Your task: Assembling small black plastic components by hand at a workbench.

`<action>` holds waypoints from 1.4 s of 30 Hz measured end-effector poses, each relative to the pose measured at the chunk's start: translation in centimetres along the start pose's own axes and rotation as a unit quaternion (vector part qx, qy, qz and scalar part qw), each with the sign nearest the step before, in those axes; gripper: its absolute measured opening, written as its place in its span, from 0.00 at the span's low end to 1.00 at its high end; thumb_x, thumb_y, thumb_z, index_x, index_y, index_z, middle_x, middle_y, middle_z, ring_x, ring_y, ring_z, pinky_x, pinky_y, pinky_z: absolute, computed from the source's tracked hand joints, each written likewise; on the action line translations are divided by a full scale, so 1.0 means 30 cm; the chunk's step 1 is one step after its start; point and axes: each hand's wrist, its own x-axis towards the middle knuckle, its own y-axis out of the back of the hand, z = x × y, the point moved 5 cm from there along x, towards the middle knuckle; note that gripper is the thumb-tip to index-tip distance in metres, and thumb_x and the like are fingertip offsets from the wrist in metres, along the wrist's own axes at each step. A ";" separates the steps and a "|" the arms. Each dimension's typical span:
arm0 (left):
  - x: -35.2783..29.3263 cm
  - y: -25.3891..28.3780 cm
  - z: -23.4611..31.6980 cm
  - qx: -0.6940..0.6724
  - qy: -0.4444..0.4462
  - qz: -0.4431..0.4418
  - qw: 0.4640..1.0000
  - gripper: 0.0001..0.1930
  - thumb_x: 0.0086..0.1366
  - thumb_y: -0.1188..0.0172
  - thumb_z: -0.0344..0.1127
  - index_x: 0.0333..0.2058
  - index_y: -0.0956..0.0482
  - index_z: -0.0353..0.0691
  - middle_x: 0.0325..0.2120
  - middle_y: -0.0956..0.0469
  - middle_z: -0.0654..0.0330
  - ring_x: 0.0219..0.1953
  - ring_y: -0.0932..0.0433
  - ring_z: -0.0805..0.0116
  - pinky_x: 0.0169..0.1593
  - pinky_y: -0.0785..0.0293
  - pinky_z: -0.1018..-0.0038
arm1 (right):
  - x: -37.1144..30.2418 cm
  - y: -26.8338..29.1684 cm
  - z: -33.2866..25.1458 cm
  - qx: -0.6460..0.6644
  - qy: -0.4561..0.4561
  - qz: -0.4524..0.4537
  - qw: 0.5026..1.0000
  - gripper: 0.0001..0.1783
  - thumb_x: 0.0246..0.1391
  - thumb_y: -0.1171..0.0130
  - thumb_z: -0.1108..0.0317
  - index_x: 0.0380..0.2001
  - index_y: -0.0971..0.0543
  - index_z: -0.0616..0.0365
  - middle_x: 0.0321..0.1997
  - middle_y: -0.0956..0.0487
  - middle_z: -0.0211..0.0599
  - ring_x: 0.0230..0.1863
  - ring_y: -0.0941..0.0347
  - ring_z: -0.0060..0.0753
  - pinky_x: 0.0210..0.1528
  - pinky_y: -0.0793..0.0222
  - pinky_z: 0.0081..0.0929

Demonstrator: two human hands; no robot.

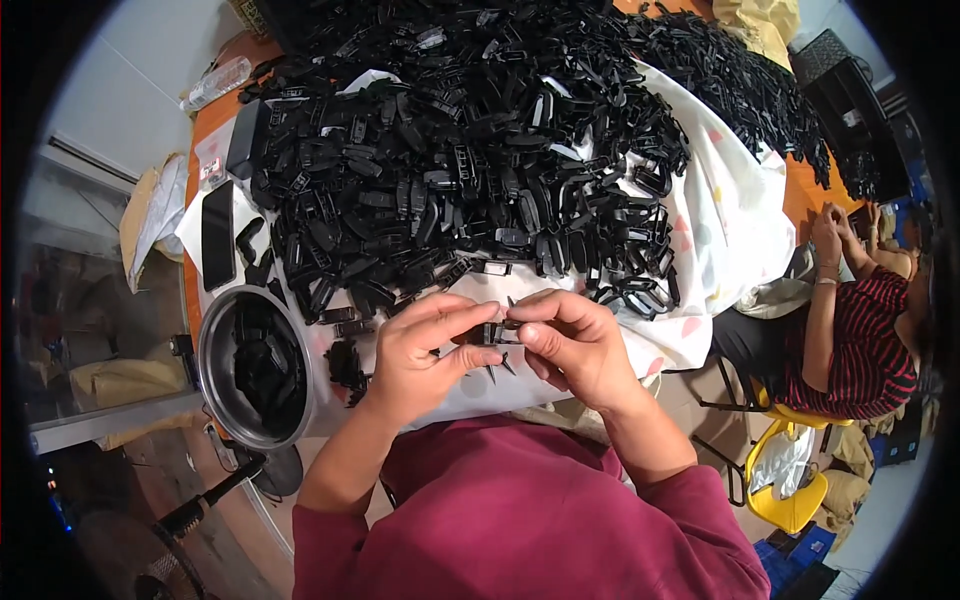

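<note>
My two hands meet over the near edge of the covered table. A small black plastic part [508, 333] is pinched between the thumb and fingers of my right hand [582, 350]. My left hand [425, 350] is just left of the part, its thumb and forefinger apart with a gap between them; whether the fingertips touch the part is hard to see. Thin pointed tips [508, 366] show below the part; what they belong to is hidden. Right beyond my hands spreads a big heap of black plastic parts [430, 190], many long and curved.
At left stand a metal bowl [207, 370] with black pieces, a dark phone [217, 235] and a clear plastic bottle [216, 84]. A patterned white cloth [735, 215] lies under the heap. At right a person in a striped shirt [850, 350] sits near a yellow chair [795, 510].
</note>
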 end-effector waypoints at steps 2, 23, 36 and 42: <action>-0.009 0.001 0.001 -0.008 0.011 0.013 1.000 0.22 0.41 0.30 0.31 0.39 0.22 0.36 0.32 0.24 0.58 0.32 0.25 0.71 0.33 0.29 0.78 | -0.001 0.011 0.004 0.002 -0.033 0.017 0.999 0.07 0.52 0.43 0.73 0.34 0.23 0.65 0.26 0.25 0.31 0.16 0.38 0.14 0.14 0.47 0.12; -0.161 -0.115 -0.136 -0.403 0.290 0.116 0.860 0.16 0.62 0.48 0.32 0.47 0.30 0.31 0.42 0.25 0.52 0.43 0.26 0.67 0.49 0.32 0.72 | -0.022 -0.017 0.158 -0.158 -0.013 0.056 0.986 0.14 0.51 0.41 0.70 0.38 0.28 0.67 0.27 0.23 0.34 0.28 0.27 0.21 0.24 0.31 0.15; -0.018 0.005 -0.168 0.314 0.154 0.069 0.934 0.05 0.51 0.40 0.31 0.27 0.25 0.39 0.30 0.30 0.59 0.30 0.27 0.62 0.30 0.29 0.72 | 0.125 0.007 0.026 -0.683 0.295 0.105 0.660 0.09 0.38 0.40 0.71 0.28 0.25 0.59 0.35 0.26 0.38 0.33 0.28 0.40 0.32 0.29 0.31; 0.047 -0.062 -0.176 0.514 0.054 0.041 0.855 0.07 0.51 0.39 0.35 0.24 0.26 0.40 0.31 0.29 0.62 0.30 0.25 0.60 0.27 0.27 0.69 | 0.181 -0.012 0.089 -0.773 0.270 0.051 0.573 0.05 0.37 0.48 0.69 0.21 0.25 0.54 0.36 0.30 0.36 0.35 0.35 0.36 0.30 0.32 0.26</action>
